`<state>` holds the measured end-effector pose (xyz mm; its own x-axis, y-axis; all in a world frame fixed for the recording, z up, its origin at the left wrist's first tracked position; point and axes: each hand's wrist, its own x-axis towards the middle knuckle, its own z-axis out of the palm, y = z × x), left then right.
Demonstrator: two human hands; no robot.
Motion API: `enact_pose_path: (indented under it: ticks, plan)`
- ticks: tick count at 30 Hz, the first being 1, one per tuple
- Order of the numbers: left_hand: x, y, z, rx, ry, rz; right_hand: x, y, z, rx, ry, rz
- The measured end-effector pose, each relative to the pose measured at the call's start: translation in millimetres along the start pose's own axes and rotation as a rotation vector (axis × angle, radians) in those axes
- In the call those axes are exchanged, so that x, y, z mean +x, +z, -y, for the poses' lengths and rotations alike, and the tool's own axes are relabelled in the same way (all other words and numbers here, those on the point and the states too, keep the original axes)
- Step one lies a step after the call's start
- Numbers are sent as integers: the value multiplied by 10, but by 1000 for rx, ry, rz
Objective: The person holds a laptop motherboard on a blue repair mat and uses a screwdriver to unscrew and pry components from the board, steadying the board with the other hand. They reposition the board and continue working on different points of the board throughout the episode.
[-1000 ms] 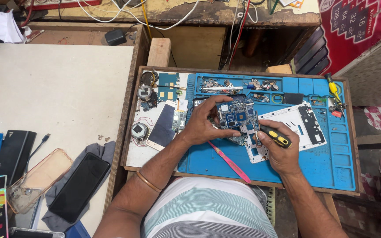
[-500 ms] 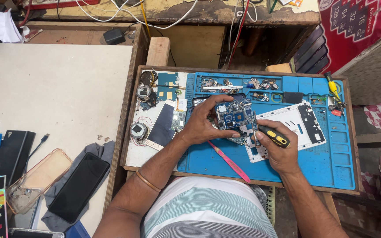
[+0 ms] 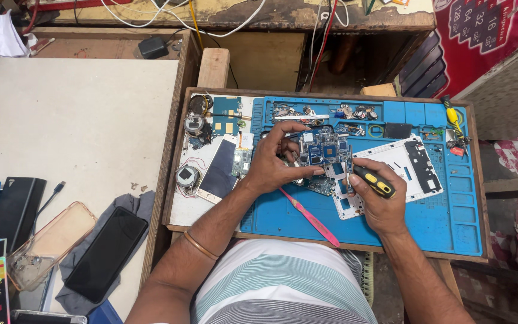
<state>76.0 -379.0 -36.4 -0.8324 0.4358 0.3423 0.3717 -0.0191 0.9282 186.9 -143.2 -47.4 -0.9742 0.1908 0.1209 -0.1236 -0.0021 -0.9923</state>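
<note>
Circuit board (image 3: 324, 150), blue and crowded with small chips, sits near the middle of the blue repair mat (image 3: 451, 216) on the wooden tray (image 3: 172, 174), lying partly over a white phone frame (image 3: 400, 165). Seen from the head camera, the left hand (image 3: 274, 159) steadies the board, its fingers (image 3: 307, 173) curled narrow around the near edge. The right hand (image 3: 379, 207) is closed on a black-and-yellow screwdriver (image 3: 374, 182), tip pointed toward the board's right edge. The board looks light, thin, stiff and fragile; it is likely best held by its bare edges, away from the soldered parts. A pink pry tool (image 3: 310, 217) lies on the mat just below the hands. Left of the mat rests a detached phone screen (image 3: 218, 169); a black phone (image 3: 107, 253) lies well apart on the pale tabletop (image 3: 79, 120).
</note>
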Motion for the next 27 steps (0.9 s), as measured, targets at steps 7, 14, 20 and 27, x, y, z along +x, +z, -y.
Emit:
enact_pose_path:
  ticks: [7,14,20,27]
  plan:
    - [11,-17,10,13,22,13,6,1,13,-40,-21,6]
    - [-3,-11,-8,12,20,-5,1,7,20,2,12,5]
    - [-20,-5,1,25,24,-15,-19,9,32,-4,3,6]
    - [-36,-1,40,45,23,-44,-13,4,17,33,7,8]
